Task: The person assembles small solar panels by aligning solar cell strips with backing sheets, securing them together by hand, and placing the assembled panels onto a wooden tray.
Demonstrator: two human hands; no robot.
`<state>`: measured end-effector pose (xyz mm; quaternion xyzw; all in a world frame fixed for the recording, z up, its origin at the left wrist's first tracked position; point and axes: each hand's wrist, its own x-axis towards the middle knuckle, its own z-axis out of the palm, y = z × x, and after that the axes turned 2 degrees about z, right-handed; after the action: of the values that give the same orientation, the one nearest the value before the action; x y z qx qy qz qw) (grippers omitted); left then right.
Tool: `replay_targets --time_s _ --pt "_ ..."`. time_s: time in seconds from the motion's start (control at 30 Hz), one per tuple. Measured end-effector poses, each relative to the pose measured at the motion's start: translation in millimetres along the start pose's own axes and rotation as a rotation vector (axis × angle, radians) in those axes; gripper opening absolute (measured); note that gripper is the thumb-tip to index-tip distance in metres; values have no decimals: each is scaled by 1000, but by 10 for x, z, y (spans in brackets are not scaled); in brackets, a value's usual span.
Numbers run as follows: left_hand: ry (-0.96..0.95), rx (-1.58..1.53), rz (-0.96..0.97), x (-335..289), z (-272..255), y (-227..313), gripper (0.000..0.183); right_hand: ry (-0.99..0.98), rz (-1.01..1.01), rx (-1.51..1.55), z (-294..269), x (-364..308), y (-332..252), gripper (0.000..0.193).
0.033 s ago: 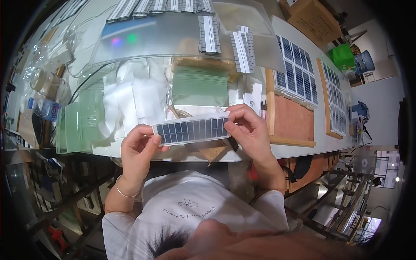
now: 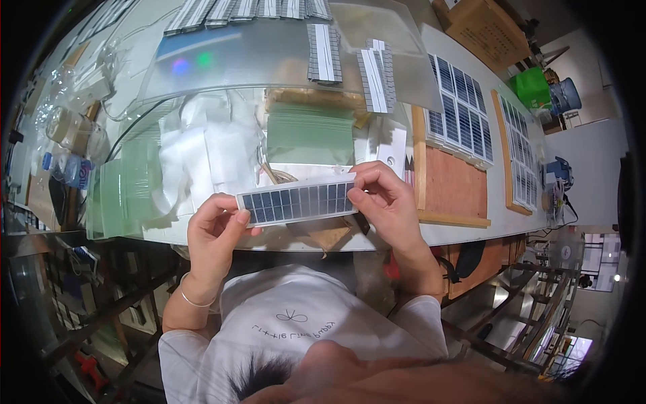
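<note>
Between my two hands is a narrow solar panel [image 2: 299, 203], with dark blue cells in two rows inside a pale border. It hangs over the table's near edge, its right end slightly higher. My left hand [image 2: 219, 222] pinches the left end between thumb and fingers. At the other end, my right hand [image 2: 385, 200] grips the corner, thumb in front and fingers behind. Just beyond the panel lies a stack of greenish glass sheets [image 2: 310, 135]. White translucent sheets [image 2: 208, 151] are heaped left of that stack.
More glass sheets [image 2: 124, 192] lie at the left, near a plastic bottle [image 2: 67, 168]. Finished-looking panels [image 2: 461, 111] rest in a wooden tray [image 2: 454, 221] on the right. Cell strips [image 2: 325, 54] sit on a large clear sheet [image 2: 229, 64] at the back. A cardboard box [image 2: 484, 30] stands far right.
</note>
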<state>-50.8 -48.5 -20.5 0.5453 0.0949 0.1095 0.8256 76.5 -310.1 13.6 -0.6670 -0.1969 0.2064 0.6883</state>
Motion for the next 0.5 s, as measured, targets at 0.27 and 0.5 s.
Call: replay_targets --time_s 0.27,0.5 --pt "-15 -55 -111 -27 -15 -60 8 35 22 73 55 -34 3 42" --pt "-5 -43 -174 -69 9 -108 18 35 59 41 24 -108 13 39"
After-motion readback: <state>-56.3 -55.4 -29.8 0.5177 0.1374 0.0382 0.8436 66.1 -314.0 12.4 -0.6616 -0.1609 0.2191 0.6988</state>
